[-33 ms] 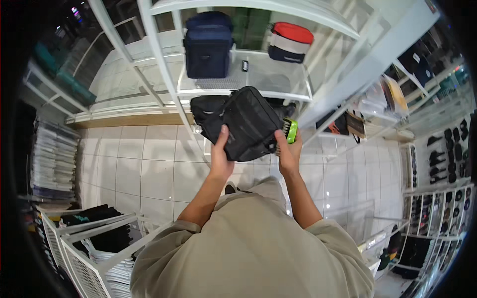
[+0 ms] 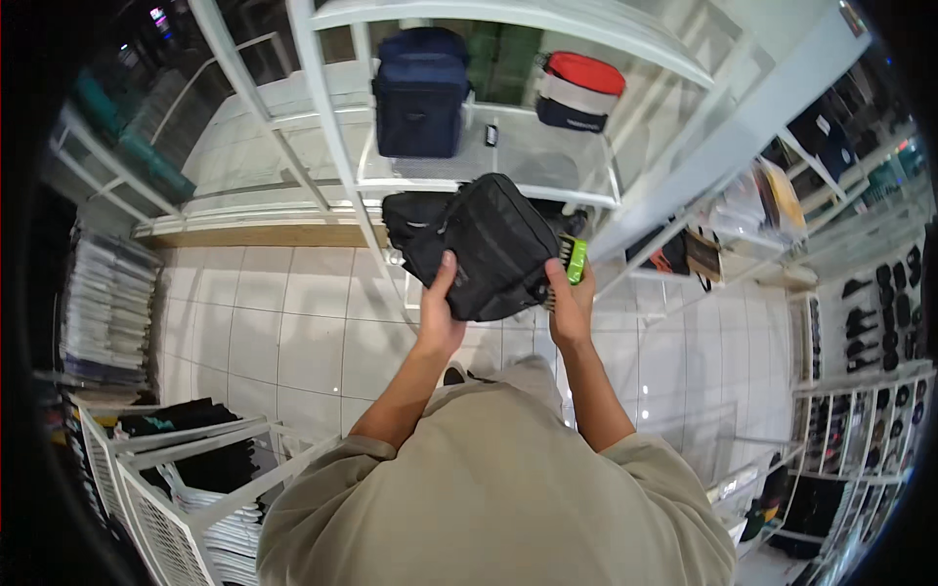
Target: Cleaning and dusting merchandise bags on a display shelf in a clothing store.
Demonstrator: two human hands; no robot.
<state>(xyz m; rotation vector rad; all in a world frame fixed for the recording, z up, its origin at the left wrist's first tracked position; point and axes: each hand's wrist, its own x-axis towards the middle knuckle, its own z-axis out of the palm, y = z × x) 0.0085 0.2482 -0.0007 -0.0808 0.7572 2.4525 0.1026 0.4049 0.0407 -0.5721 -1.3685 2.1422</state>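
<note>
Over a shop's tiled floor (image 2: 313, 303), before a white shelf (image 2: 532, 161), a black bag (image 2: 503, 244) is gripped by the fingers of the left hand (image 2: 442, 317) and right hand (image 2: 572, 313), tilted with one corner toward the shelf, its long axis unclear, a green brush (image 2: 576, 262) also clasped in the right.

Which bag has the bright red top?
The small bag at the right of the white shelf: red top, pale middle, dark bottom. The tall bag left of it is navy, and the hand-held bag is black.
</note>
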